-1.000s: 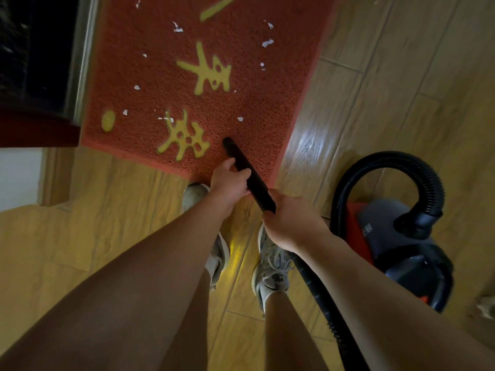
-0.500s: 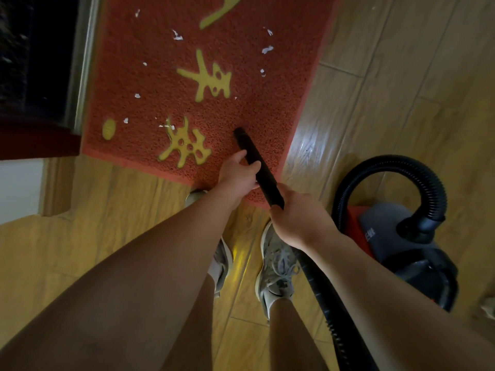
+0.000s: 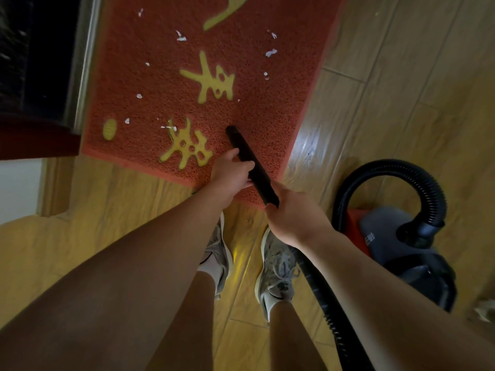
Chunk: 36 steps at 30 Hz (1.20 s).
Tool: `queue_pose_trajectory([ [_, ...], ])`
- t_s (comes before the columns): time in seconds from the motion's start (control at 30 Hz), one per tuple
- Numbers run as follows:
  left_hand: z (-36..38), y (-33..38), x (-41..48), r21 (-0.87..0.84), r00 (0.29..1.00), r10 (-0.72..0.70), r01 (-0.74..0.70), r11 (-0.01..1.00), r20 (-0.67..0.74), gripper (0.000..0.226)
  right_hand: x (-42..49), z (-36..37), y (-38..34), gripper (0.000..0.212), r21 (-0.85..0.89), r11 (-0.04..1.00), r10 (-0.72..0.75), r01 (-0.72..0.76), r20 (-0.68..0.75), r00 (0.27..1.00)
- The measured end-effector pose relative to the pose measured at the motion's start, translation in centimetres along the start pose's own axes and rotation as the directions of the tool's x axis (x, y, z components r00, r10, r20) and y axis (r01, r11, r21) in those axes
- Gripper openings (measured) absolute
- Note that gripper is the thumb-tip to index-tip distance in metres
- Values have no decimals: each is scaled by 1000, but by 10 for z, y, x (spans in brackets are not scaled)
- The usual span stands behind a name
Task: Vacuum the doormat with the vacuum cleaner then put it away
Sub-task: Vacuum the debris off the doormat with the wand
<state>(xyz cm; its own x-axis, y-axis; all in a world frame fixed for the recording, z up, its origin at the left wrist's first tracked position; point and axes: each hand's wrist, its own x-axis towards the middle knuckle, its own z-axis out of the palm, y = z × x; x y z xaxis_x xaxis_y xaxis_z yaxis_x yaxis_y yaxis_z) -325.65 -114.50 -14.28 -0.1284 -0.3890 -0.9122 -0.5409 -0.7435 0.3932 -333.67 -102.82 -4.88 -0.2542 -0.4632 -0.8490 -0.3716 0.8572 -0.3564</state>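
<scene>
Firmly, left hand [image 3: 232,174], right hand [image 3: 295,216] grip nozzle [image 3: 246,152], seemingly touching doormat [image 3: 270,113].

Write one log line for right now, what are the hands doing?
phase: vacuuming | left hand: grips nozzle | right hand: grips nozzle | nozzle: over doormat | paper scraps: on doormat

The doormat [image 3: 267,116] is laid on the floor [image 3: 401,76] ahead of the shoes [image 3: 278,269], its left edge set beside a threshold [image 3: 83,62]. Scraps [image 3: 271,52] are scattered over it. The nozzle [image 3: 249,162] is held slanted above its near right corner, gripped by the left hand [image 3: 231,174] ahead of the right hand [image 3: 293,215]. The vacuum [image 3: 388,236] is stood on the floor to the right, off the mat, with the hose [image 3: 401,178] arched over it.
</scene>
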Motion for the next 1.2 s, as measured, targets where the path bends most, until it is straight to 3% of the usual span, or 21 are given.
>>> queue_pose_trajectory([
  [0.7,-85,-4,15,-117,998,-30,23,993,-52,63,24,34,-67,54,-185,978,-96,100,30,995],
  [1.2,-91,-16,6,-188,997,-75,72,980,-11,62,15,38,-77,60,-238,968,-63,81,82,995],
])
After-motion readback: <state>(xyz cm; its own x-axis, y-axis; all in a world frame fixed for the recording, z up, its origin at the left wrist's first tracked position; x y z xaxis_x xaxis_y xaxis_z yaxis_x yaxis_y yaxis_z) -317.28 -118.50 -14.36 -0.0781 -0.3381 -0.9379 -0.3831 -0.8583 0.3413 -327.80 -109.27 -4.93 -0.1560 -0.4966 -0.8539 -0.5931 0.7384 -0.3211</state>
